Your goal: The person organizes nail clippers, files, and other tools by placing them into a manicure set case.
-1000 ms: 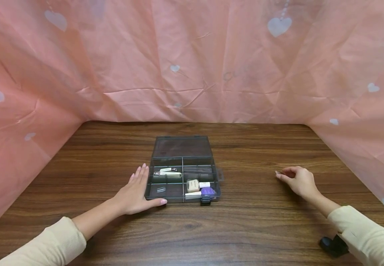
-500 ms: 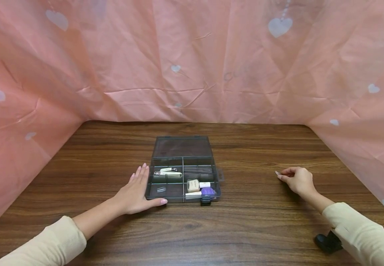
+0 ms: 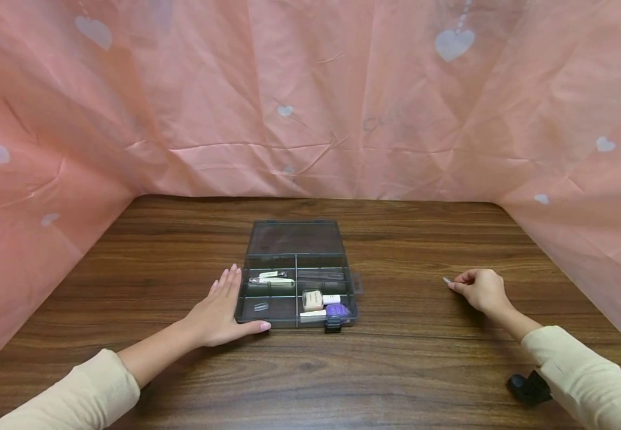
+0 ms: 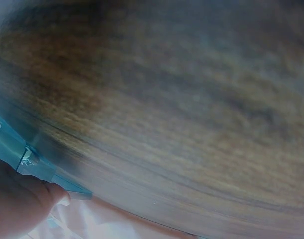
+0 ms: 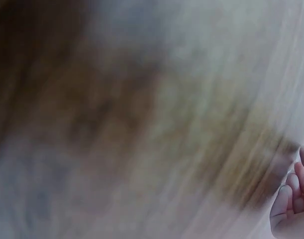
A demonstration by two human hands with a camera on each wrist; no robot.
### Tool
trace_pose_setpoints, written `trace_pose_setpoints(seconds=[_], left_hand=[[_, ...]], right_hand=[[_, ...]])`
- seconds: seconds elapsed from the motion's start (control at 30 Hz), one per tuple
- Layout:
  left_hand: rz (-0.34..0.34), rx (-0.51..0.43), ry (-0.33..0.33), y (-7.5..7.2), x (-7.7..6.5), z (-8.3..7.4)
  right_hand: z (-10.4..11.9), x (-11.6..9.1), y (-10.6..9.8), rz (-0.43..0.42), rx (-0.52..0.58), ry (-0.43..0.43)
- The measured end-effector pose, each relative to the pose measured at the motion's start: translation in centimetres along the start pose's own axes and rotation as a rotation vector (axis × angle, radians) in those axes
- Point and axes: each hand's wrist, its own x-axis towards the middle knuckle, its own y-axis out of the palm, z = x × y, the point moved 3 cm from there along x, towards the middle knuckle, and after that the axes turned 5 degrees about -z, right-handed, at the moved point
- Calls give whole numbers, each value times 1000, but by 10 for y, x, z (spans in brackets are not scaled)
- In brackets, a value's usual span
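A dark translucent divided box (image 3: 295, 239) stands with its lid up in the middle of the table. My left hand (image 3: 210, 316) lies flat along its left side, fingers straight, thumb at the front edge. Inside are nail clippers (image 3: 271, 281), clear false nails (image 3: 260, 307), a cream nail polish bottle (image 3: 312, 301) and a purple-and-white nail polish bottle (image 3: 336, 310). Far to the right, my right hand (image 3: 485, 292) pinches a small clear false nail (image 3: 446, 280) between thumb and index finger, close over the wood. In the right wrist view only curled fingers (image 5: 293, 191) show.
The brown wooden table (image 3: 299, 382) is walled at the back and sides by a pink curtain (image 3: 310, 89) with pale hearts. Dark slim items (image 3: 321, 276) lie in the box's right middle compartment. A black strap mount (image 3: 529, 388) sits under the right sleeve.
My right forearm has shifted slightly left, and the false nail now sticks out a little further from the fingertips. The left hand and the box have stayed put.
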Motion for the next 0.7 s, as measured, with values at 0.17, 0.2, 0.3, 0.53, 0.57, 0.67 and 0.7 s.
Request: trace_pose_setpoints(seconds=[0.17,0.2,0.3,0.53,0.57,0.67,0.7], left_hand=[[9,-4,-3,1,0,0],[12,-5,-5,1,0,0],[10,-5,-6,1,0,0],[7,-6,-4,1,0,-1],[7,-6,-4,1,0,-1],[4,-4,-2,1,0,-1],[3,-3,-2,0,0,-1]], right_hand=[[2,0,-1,6,-10,-11],[3,0,-1,10,-11,-15],[5,0,-1,28,-7,-20],[17,3,-6,28,20,-45],[19,4,-8,21,27,-47],[27,6,-13,5,48,-52],[29,7,-14,7,56,-51]])
